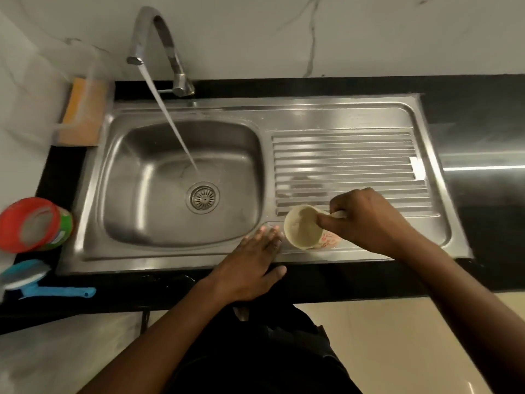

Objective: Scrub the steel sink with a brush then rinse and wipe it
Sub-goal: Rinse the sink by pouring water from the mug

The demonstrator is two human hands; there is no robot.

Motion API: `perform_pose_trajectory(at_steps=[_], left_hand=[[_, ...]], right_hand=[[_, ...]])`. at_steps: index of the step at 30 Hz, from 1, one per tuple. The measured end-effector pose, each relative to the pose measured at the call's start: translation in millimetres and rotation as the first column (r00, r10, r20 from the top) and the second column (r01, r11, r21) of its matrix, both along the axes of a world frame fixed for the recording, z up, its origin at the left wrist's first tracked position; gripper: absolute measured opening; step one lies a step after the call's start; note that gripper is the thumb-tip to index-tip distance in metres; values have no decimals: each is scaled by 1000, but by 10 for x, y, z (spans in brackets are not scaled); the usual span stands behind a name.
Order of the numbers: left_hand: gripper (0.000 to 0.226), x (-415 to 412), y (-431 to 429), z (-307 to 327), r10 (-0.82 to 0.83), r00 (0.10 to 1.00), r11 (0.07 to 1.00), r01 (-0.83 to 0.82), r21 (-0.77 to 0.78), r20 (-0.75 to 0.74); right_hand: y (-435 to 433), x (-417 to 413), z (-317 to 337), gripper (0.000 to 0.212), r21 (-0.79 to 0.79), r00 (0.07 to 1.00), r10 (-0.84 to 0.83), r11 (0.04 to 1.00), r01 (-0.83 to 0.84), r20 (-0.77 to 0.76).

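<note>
A person stands at a stainless-steel sink [312,112] set in a black counter [483,109], with the tap [167,52] running. A slanting stream of water [170,120] lands in the basin just behind the round drain strainer [202,197]. The right hand [366,217] grips a cream mug [305,227] by its handle, fingers curled round it and thumb lying along the side. The mug is tilted, its open mouth turned toward the basin, over the front corner of the ribbed drainboard [343,155]. Whether it touches the steel cannot be told. A pink pattern shows on the mug's lower side, with no lettering to be made out.

The left hand [252,265] lies flat on the sink's front rim, fingers straight and together, their tips just beside the mug.

The scrubbing brush [37,280], blue-handled with white bristles, lies on the counter at the sink's front left corner, well apart from both hands. Behind it a green container with a red lid [34,224] lies on its side, its label too blurred to read. An orange sponge [83,112] sits in a clear holder at the sink's back left corner. A white sticker [417,167] clings to the drainboard's far end. No print on it is legible.
</note>
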State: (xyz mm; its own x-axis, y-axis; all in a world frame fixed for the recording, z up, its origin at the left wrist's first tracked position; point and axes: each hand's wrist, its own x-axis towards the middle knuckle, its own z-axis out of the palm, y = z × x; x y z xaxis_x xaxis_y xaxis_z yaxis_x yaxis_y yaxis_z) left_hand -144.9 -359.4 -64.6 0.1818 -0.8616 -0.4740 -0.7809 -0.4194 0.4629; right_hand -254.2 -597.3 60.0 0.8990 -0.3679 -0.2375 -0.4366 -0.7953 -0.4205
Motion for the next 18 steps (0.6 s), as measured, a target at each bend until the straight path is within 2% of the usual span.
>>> perform_pose_trajectory(at_steps=[3,5,14,18], left_hand=[[81,-198,-157,2,-233,972,972,233,15,18],[83,-295,-256,-27,-304,951,952,303,33,56],[80,-439,-801,-132,-422,896,906,421,35,139],[79,-463,-1012,-126,-340,930,939,343,-1,140]], right_hand=[[-197,-274,65,49,-104,995,-7,995,-4,-99],[-282,-415,71,48,-178,989,-7,984,-19,-148],[-420,-721,1,53,-268,977,-96,963,41,-192],[-511,-821,77,54,-276,972,-151,956,98,-177]])
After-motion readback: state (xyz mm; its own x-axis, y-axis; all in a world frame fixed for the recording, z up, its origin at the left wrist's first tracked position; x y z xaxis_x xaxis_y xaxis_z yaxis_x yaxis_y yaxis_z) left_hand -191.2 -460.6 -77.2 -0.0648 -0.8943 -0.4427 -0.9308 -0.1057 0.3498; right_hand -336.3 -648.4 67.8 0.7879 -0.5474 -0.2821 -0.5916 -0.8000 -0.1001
